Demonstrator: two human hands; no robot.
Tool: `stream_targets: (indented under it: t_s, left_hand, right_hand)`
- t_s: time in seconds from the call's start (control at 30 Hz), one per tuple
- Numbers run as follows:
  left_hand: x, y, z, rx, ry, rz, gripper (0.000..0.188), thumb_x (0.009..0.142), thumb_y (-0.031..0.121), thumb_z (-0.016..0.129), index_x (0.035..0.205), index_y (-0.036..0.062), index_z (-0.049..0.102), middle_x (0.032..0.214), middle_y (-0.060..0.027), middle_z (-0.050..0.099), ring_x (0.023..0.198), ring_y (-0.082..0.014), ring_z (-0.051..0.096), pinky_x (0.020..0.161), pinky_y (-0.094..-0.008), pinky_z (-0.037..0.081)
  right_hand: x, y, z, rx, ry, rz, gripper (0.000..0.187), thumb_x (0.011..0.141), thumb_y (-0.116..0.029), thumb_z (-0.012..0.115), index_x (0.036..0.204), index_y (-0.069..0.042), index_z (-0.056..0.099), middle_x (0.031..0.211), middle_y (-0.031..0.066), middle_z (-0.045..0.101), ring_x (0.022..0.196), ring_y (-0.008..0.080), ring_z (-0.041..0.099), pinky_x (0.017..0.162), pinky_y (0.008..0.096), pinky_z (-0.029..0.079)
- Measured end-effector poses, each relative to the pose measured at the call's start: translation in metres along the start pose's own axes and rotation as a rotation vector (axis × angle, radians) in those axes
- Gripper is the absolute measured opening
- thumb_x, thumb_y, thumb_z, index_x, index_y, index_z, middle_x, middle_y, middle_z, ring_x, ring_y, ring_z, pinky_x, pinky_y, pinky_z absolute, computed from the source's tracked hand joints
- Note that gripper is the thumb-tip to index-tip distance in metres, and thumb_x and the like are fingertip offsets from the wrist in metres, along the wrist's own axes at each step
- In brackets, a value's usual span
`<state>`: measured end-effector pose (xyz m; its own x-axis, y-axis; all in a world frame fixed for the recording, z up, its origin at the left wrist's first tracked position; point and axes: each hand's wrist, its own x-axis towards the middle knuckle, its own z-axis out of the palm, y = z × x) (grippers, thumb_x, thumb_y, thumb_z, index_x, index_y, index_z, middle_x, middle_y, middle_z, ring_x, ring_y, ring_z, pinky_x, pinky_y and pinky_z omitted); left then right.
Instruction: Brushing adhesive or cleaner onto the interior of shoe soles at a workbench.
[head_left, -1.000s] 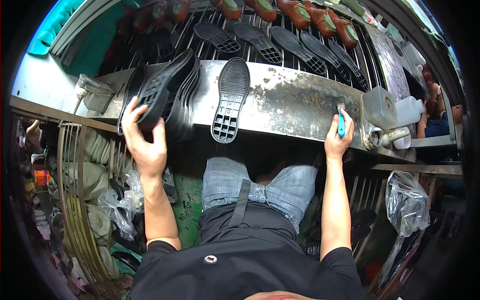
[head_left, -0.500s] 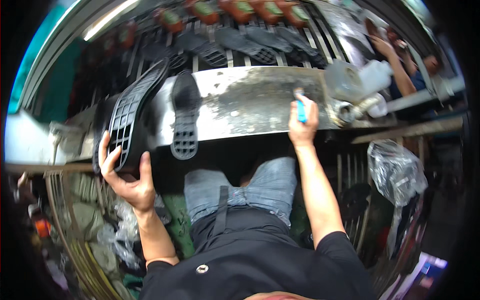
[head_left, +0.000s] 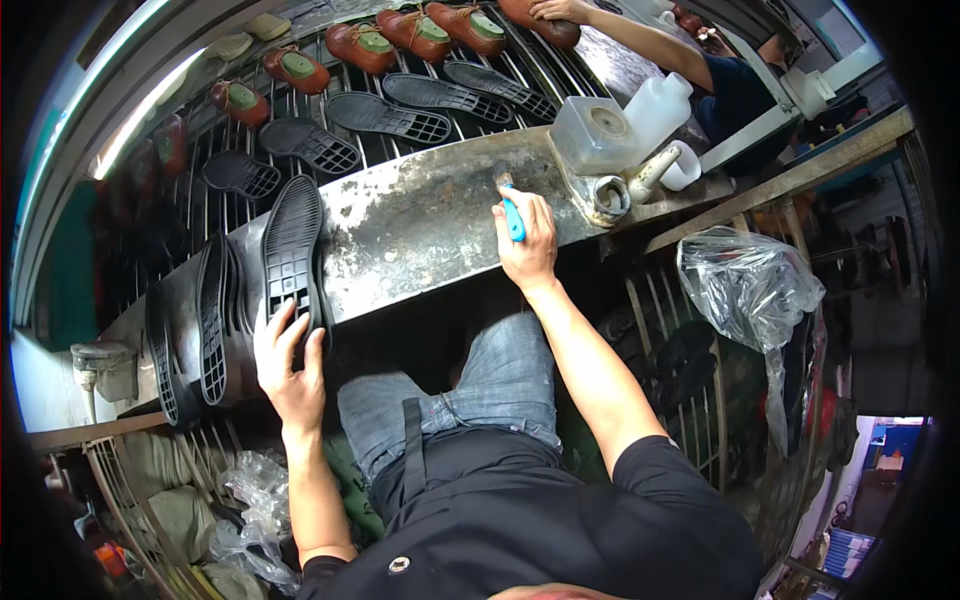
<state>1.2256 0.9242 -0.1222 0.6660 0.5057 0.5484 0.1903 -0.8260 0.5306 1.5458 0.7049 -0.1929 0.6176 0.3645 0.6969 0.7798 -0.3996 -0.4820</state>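
Note:
My left hand (head_left: 292,375) is at the heel end of a black shoe sole (head_left: 293,235), its fingers curled over the grid of square hollows and its thumb by the right edge. That sole lies on the left part of the metal bench (head_left: 420,215). More black soles (head_left: 212,325) lean side by side just left of it. My right hand (head_left: 530,240) grips a small brush (head_left: 514,215) with a blue handle, its bristle end pointing away from me, low over the stained bench top.
Behind the bench, black soles (head_left: 388,117) and brown shoes (head_left: 360,48) sit on a rack of metal bars. Plastic containers (head_left: 600,135) and a white cup (head_left: 682,165) crowd the bench's right end. Another person's hand (head_left: 562,10) touches a brown shoe. A clear plastic bag (head_left: 750,285) hangs at right.
The view has turned. My left hand has shifted from the leaning soles to the sole at their right and closed around its heel. My right hand still holds the brush over the bench.

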Motion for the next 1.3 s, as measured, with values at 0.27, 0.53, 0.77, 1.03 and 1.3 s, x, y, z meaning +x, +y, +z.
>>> stream_targets:
  t_s: [0.27,0.53,0.77,1.03,1.3]
  left_hand:
    - [-0.042,0.052,0.028,-0.387,-0.187,0.054,0.040,0.084,0.000,0.088,0.122,0.0076,0.080,0.152,-0.0234,0.063,0.148,-0.0481,0.055,0.123,-0.0547,0.045]
    - [-0.082,0.052,0.070,-1.291,-0.422,-0.940,0.092,0.094,-0.004,0.077,0.172,0.0009,0.029,0.167,-0.0180,0.049,0.150,-0.0258,0.052,0.125,-0.0397,0.043]
    - [-0.067,0.058,0.099,-1.459,-0.506,-1.029,0.081,0.098,0.016,0.081,0.166,-0.0019,0.042,0.161,-0.0161,0.057,0.145,-0.0265,0.059,0.124,-0.0418,0.046]
    - [-0.071,0.065,0.113,-2.110,-0.362,-1.505,0.059,0.115,0.035,0.041,0.163,0.0003,0.046,0.167,-0.0274,0.049,0.156,-0.0547,0.042,0.128,-0.0723,0.033]
    - [-0.069,0.065,0.106,-2.098,-0.383,-1.491,0.060,0.117,0.038,0.040,0.165,0.0020,0.046,0.168,-0.0284,0.046,0.155,-0.0576,0.041,0.128,-0.0673,0.037]
  right_hand:
    - [-0.008,-0.015,-0.044,0.194,-0.085,0.051,0.026,0.100,-0.017,0.077,0.122,-0.006,0.071,0.109,0.0148,0.075,0.104,0.0386,0.070,0.096,0.0460,0.052]
    - [-0.001,0.030,-0.150,0.071,0.127,0.343,0.019,0.109,-0.017,0.067,0.119,-0.001,0.072,0.104,0.0138,0.078,0.094,0.0278,0.075,0.086,0.0395,0.057]
    - [0.000,0.036,-0.161,-0.077,0.003,0.299,0.018,0.106,-0.012,0.070,0.120,-0.001,0.073,0.114,0.0166,0.078,0.107,0.0337,0.076,0.095,0.0417,0.057]
    - [-0.039,-0.019,-0.107,0.581,0.059,0.555,0.019,0.113,-0.014,0.064,0.124,0.001,0.070,0.100,0.0064,0.079,0.088,0.0109,0.070,0.081,0.0285,0.055]
    - [-0.038,-0.019,-0.072,0.250,-0.120,0.395,0.015,0.102,-0.013,0.075,0.115,-0.006,0.076,0.109,0.0109,0.082,0.105,0.0361,0.078,0.119,0.0549,0.048]
